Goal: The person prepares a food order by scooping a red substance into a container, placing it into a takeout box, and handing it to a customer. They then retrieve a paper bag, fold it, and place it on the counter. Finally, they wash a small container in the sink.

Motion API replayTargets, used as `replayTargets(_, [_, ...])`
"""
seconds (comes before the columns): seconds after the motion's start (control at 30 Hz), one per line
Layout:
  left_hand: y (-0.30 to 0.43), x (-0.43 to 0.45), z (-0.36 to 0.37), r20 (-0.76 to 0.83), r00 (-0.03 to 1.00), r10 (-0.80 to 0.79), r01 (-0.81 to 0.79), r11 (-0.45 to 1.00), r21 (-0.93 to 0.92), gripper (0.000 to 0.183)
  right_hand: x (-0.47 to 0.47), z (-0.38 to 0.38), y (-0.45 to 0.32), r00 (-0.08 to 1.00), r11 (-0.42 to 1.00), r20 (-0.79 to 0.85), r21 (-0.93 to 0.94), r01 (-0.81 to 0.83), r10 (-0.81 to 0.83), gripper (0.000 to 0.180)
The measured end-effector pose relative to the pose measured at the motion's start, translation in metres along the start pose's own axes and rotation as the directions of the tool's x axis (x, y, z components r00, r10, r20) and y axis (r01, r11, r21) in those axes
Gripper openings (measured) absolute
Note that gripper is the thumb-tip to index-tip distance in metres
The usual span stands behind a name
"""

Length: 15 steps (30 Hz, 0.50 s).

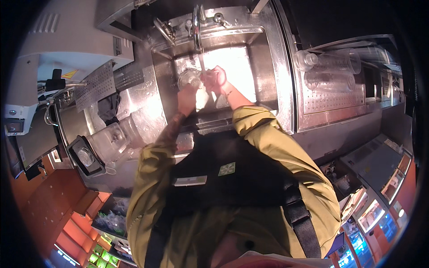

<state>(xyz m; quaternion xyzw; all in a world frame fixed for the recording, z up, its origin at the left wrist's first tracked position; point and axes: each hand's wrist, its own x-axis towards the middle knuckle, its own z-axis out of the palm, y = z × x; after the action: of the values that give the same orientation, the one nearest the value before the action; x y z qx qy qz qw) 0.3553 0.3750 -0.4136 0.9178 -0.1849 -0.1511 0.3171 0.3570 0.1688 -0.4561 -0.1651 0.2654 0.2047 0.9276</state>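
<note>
A stainless steel sink [263,63] lies before me, with a chrome faucet [197,33] at its far side. A thin stream of water [201,62] runs from the spout. Low over the basin, my left hand [188,95] is closed around a clear, rounded container [188,77]; its exact kind is blurred by glare. My right hand [217,79] is right beside it, fingers curled at the stream. Something clear may be in those fingers, but glare and water hide it.
A clear blender jar [110,137] with a black lid [85,155] lies left of the sink, near a black cloth [109,107]. To the right, clear pitchers [328,81] and a clear shaker [306,60] lie on a perforated drain tray [335,102]. A machine [83,53] overhangs the left counter.
</note>
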Motion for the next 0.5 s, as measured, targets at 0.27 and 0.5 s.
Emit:
replayTargets(0.27, [0.071,-0.012,-0.039,0.06,0.968,0.243,-0.247,0.887,0.391,0.018,-0.057,0.001,-0.021,0.935,0.649,-0.144,-0.753,0.108,-0.324,0.03])
replayTargets(0.5, [0.112,0.012,-0.025,0.193,0.981,-0.037,0.112,0.912,-0.394,0.019,-0.122,0.008,-0.05,0.705,0.517,-0.175,-0.799,0.306,-0.688,0.031])
